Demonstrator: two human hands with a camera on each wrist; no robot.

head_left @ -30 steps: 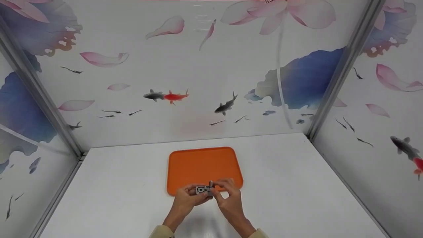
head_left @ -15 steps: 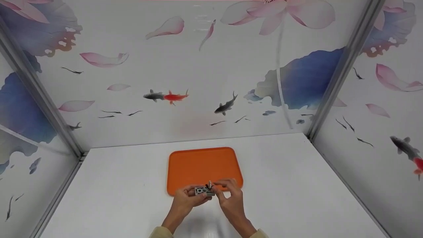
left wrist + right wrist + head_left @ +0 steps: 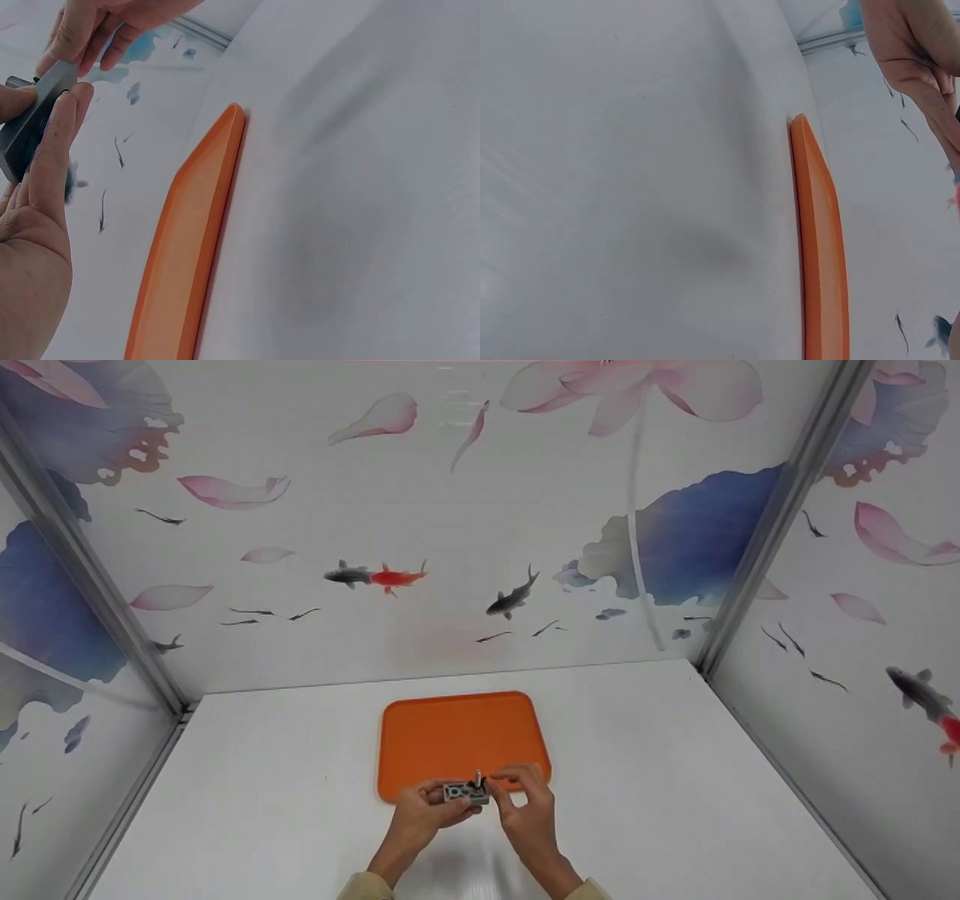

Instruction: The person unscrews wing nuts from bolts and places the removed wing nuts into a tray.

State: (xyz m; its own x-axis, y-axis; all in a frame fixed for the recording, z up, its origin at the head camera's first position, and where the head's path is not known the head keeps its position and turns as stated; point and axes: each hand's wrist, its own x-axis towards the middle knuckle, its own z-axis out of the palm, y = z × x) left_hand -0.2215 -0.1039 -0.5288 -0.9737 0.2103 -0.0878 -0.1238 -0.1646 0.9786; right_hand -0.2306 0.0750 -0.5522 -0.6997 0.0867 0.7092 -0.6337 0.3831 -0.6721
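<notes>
My left hand (image 3: 420,814) grips a small grey rectangular block (image 3: 457,793) over the near edge of the orange tray (image 3: 461,735). Round dark recesses mark the block's face. At its right end a short, bright peg (image 3: 478,777) stands up beside a small black part. My right hand (image 3: 526,814) has its thumb and index finger at that end, and the other fingers are loosely bent. In the left wrist view the grey block (image 3: 41,112) lies between left thumb and fingers, with a right fingertip against its upper end. Whether the right fingers pinch anything is hidden.
Around the tray lies a white table (image 3: 637,765). A white back wall (image 3: 450,510) printed with fish and petals rises behind it, with similar side walls and grey metal corner posts (image 3: 780,510).
The right thumb and index finger have shifted slightly right, away from the peg, so more of the block's right end shows. The left hand has hardly moved.
</notes>
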